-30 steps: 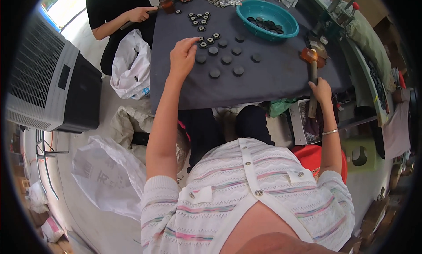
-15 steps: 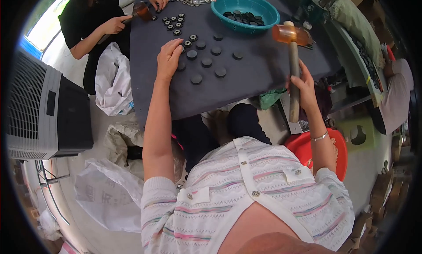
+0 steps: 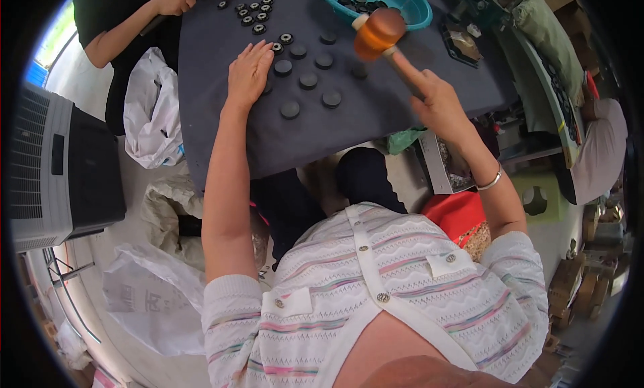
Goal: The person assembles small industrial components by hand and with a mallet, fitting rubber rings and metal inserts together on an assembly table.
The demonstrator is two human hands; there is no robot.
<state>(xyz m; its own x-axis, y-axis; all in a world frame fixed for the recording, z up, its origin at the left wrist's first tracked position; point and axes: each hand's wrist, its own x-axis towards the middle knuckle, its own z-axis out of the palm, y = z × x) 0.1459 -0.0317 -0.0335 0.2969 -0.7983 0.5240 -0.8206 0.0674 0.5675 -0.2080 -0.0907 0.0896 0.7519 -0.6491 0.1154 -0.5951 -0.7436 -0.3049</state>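
The fingers of the right hand (image 3: 439, 106) were wrapped around the handle of an orange-headed mallet (image 3: 378, 34), which was held above the dark table (image 3: 376, 120). The left hand (image 3: 249, 71) was laid flat, fingers spread, on that table, touching dark round discs (image 3: 308, 80). A teal bowl (image 3: 384, 0) was seen at the table's far edge.

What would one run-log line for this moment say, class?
left hand: flat on table by dark discs | right hand: grips mallet raised over discs | teal bowl: behind
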